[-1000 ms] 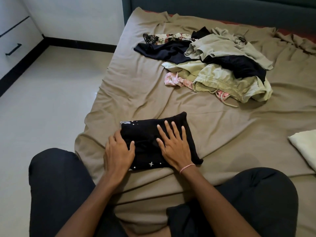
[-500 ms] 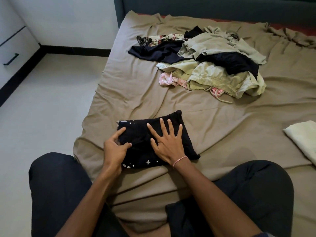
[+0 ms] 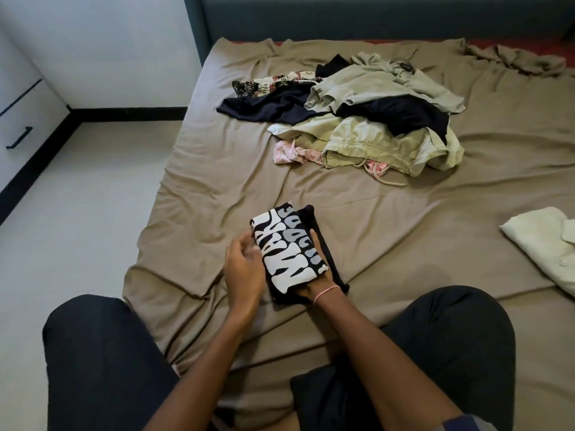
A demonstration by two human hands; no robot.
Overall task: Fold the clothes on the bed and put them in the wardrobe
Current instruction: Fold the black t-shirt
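A black T-shirt [image 3: 289, 259] with big white lettering lies folded small on the near part of the bed [image 3: 217, 181], in front of my knees. Its printed half is turned up and over to the right. My left hand [image 3: 244, 272] grips the left edge of that printed flap with curled fingers. My right hand [image 3: 306, 289] lies flat on the shirt under the flap, so only its heel, its wrist with a pink band and a fingertip show. A heap of unfolded clothes [image 3: 357, 119] in olive, navy, floral and pink sits further up the bed.
A folded pale shirt [image 3: 541, 244] lies at the bed's right edge. A dark padded headboard [image 3: 373, 17] closes the far side. Grey floor [image 3: 77, 228] runs along the left, with a white drawer unit [image 3: 21, 119] against the left wall.
The shirt's left half has been lifted and turned over to the right, so the white print now faces up and covers my right hand. My left hand went from pressing flat to gripping the flap.
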